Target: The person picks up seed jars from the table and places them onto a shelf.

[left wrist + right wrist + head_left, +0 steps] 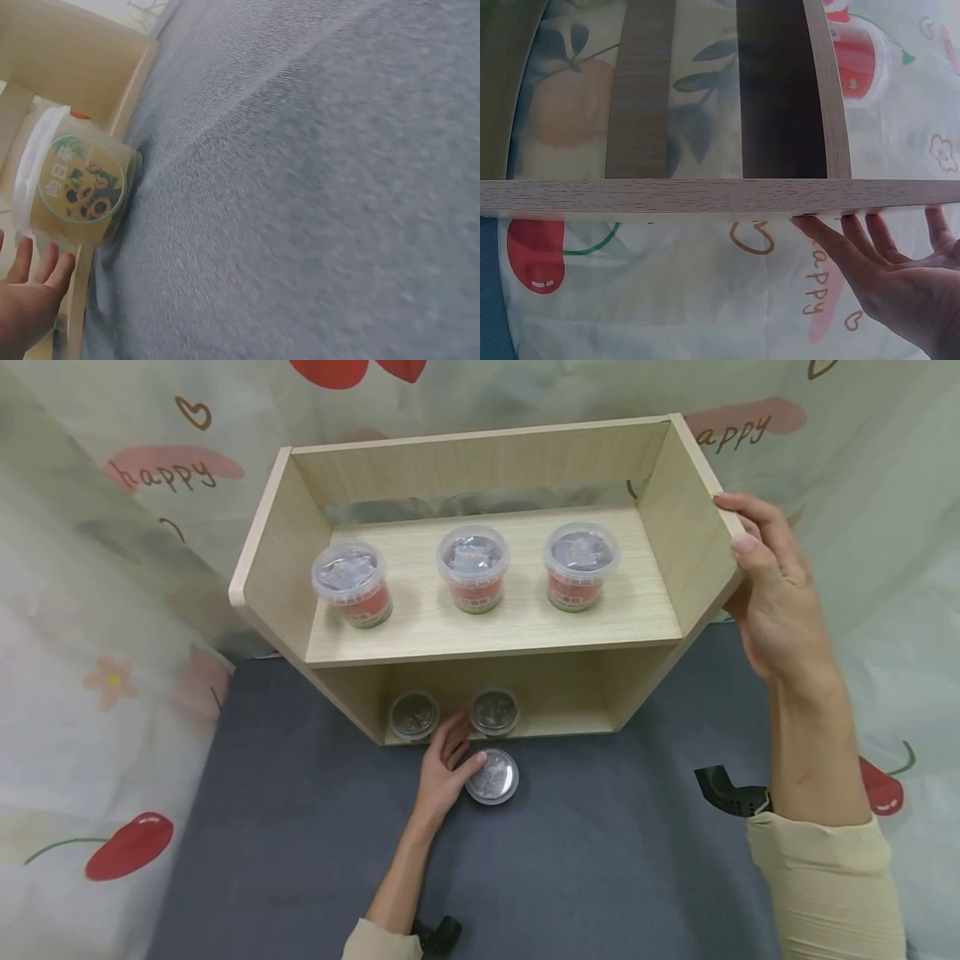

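My left hand (444,770) reaches to the lower front of a pale wooden two-tier shelf (495,647). Its thumb is at a clear-lidded plastic tub (492,777) on the cloth before the shelf, and its fingers are near another lidded tub (494,711) on the lower tier. In the left wrist view, the fingers extend beside a tub (82,180) with a sunflower label; no grip shows. With its fingertips and thumb, my right hand (780,577) touches the shelf's right side panel (705,196), the fingers against the outer face in the right wrist view.
Three lidded tubs with reddish contents, left (352,583), middle (474,568) and right (581,567), stand on the upper tier. Another tub (414,716) sits at the lower tier's left. Dark grey cloth (600,843) covers the table; printed curtains (90,610) hang around it.
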A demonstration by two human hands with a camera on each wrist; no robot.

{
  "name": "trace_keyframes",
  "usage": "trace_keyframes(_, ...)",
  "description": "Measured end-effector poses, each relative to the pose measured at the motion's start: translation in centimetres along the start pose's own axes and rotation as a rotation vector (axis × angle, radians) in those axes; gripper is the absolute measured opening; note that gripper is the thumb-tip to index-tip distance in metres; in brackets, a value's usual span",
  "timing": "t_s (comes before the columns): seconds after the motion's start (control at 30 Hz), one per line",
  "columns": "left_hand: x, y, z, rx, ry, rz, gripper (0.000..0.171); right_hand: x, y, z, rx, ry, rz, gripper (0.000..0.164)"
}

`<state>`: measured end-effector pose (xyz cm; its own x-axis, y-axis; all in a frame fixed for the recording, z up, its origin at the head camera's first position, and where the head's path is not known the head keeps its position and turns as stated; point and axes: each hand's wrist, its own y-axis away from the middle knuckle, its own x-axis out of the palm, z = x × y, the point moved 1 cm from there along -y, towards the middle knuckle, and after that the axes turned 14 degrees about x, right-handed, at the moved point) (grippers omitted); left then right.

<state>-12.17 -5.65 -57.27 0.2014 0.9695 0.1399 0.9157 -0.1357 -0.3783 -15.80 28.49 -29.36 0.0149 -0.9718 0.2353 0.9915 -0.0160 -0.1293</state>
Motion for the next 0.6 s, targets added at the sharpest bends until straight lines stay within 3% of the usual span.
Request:
trace_keyframes(0.3,-0.5,1.5,-0.3,-0.035,0.021,0.000,0.065,0.0,-0.1,0.0,-0.003,-0.001,0.002,0.034)
trace_keyframes(0.6,-0.6,2.7,-0.2,-0.052,-0.018,0.060,0.064,-0.1,0.0,-0.1,0.004,-0.006,0.003,0.034)
